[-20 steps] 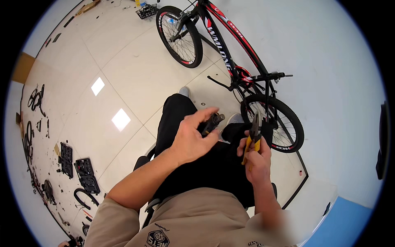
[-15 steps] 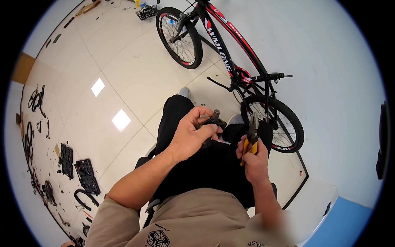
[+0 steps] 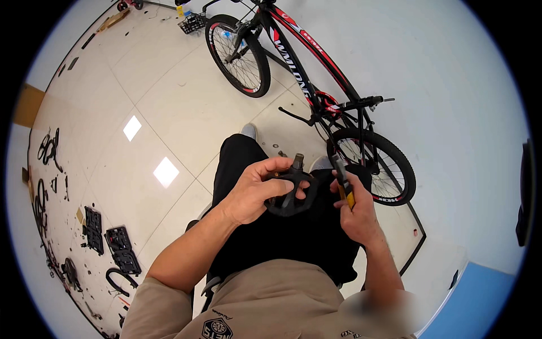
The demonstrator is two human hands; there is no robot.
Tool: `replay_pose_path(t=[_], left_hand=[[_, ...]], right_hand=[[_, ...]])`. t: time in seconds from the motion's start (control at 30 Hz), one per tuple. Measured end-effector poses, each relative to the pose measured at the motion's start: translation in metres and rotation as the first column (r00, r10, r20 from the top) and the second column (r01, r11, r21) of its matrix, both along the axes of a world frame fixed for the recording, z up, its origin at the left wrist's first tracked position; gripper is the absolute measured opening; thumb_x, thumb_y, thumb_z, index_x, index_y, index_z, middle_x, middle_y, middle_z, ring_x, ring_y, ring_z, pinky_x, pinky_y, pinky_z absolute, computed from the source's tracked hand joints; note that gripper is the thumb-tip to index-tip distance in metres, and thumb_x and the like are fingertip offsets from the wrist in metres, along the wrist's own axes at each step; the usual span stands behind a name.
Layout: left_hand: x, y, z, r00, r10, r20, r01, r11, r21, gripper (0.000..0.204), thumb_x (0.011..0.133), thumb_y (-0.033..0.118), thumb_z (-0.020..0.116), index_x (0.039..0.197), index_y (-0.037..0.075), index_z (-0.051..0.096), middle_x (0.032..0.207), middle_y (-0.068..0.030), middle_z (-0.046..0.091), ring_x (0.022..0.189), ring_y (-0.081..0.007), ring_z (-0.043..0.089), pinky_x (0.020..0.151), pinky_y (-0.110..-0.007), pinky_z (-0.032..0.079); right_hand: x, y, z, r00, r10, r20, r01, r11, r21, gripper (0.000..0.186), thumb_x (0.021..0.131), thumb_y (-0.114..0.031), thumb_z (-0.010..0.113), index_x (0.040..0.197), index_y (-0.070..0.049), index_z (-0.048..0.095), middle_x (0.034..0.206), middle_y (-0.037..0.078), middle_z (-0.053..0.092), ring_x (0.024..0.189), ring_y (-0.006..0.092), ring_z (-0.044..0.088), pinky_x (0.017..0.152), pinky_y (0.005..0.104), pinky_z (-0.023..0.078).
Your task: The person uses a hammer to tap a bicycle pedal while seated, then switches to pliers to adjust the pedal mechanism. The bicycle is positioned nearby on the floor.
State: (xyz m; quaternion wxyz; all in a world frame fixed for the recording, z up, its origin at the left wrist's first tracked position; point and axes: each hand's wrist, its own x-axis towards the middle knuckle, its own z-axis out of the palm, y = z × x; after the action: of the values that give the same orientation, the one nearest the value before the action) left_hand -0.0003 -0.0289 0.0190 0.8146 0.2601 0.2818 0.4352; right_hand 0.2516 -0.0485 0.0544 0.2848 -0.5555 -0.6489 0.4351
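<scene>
Head view: a black bike pedal (image 3: pixel 289 208) is being gripped by the left hand (image 3: pixel 254 195), thumb across its body, and it's being held over the black pants (image 3: pixel 305 243) with its metal stub pointing away from the wearer. Yellow-handled pliers (image 3: pixel 342 176) are being clutched in the right hand (image 3: pixel 359 217), so the hands are being held apart, near each other. Whether the plier jaws are parted isn't being shown clearly.

Writing-wise, chunky white letters are being displayed down the black lower tube of the bike (image 3: pixel 293 62), and more lettering is being carried on the red-and-black upper tube. White lettering's also being worn on the rear wheel (image 3: pixel 407 166), by the rim. A dark six-sided badge (image 3: pixel 217 329) is being sported on the tan shirt (image 3: pixel 271 294).

As for clutter, part of that wheel is being blocked by the right knee. Small round bits (image 3: pixel 275 146) are being scattered near the left shoe (image 3: pixel 249 131), black tool cases (image 3: pixel 123 244) are being spread open off left, and a black basket (image 3: pixel 192 23) is being parked beyond the front wheel (image 3: pixel 264 68).
</scene>
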Motion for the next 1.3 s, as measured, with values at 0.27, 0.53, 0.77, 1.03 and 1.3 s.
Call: replay_pose_path(t=[0.27,0.53,0.77,1.03,1.3], left_hand=[[-0.004,0.000,-0.003,0.968,-0.092,0.233,0.104,0.994,-0.041,0.031,0.097,0.008,0.059,0.127,0.007,0.055,0.100,-0.0197,0.071,0.079,-0.0257,0.072,0.073,-0.035,0.057],[-0.007,0.002,-0.015,0.967,-0.017,0.254,-0.012,0.994,0.110,0.034,0.090,0.001,0.071,0.122,0.007,0.062,0.102,-0.0153,0.072,0.085,-0.0261,0.072,0.080,-0.038,0.058],[-0.017,0.011,-0.014,0.997,0.041,-0.058,-0.026,0.969,0.244,0.049,0.082,-0.006,0.076,0.129,0.005,0.063,0.111,-0.0107,0.072,0.100,-0.0175,0.070,0.089,-0.029,0.056],[-0.018,0.011,-0.007,0.909,0.138,-0.392,0.069,0.880,0.471,0.044,0.077,-0.005,0.081,0.120,0.003,0.070,0.111,-0.0076,0.069,0.102,-0.0167,0.065,0.093,-0.029,0.051],[-0.019,0.012,-0.008,0.931,0.136,-0.338,0.056,0.864,0.501,0.046,0.075,-0.005,0.082,0.119,0.005,0.071,0.114,-0.0071,0.064,0.103,-0.0172,0.062,0.092,-0.030,0.049]], right_hand=[[0.007,0.008,-0.004,0.979,0.178,0.097,-0.189,0.974,0.123,0.062,0.069,0.017,0.046,0.129,0.000,0.053,0.111,0.019,0.059,0.099,0.0382,0.060,0.090,0.0359,0.049],[0.007,-0.002,-0.009,0.982,0.184,-0.032,-0.180,0.979,0.096,0.046,0.075,0.016,0.047,0.117,0.000,0.058,0.090,0.013,0.063,0.078,0.0253,0.063,0.073,0.0303,0.052],[0.001,-0.008,-0.011,0.992,0.115,0.049,-0.119,0.988,0.103,0.041,0.076,0.013,0.049,0.113,-0.001,0.058,0.088,0.013,0.063,0.078,0.0308,0.064,0.074,0.0348,0.053],[0.000,-0.002,0.008,0.927,0.087,0.366,-0.188,0.950,0.250,0.054,0.070,0.012,0.053,0.122,-0.003,0.056,0.114,0.016,0.060,0.106,0.0386,0.059,0.086,0.0451,0.051],[0.002,-0.003,0.006,0.948,0.048,0.313,-0.137,0.953,0.269,0.044,0.073,0.011,0.054,0.114,-0.002,0.058,0.101,0.015,0.064,0.094,0.0383,0.063,0.080,0.0415,0.053]])
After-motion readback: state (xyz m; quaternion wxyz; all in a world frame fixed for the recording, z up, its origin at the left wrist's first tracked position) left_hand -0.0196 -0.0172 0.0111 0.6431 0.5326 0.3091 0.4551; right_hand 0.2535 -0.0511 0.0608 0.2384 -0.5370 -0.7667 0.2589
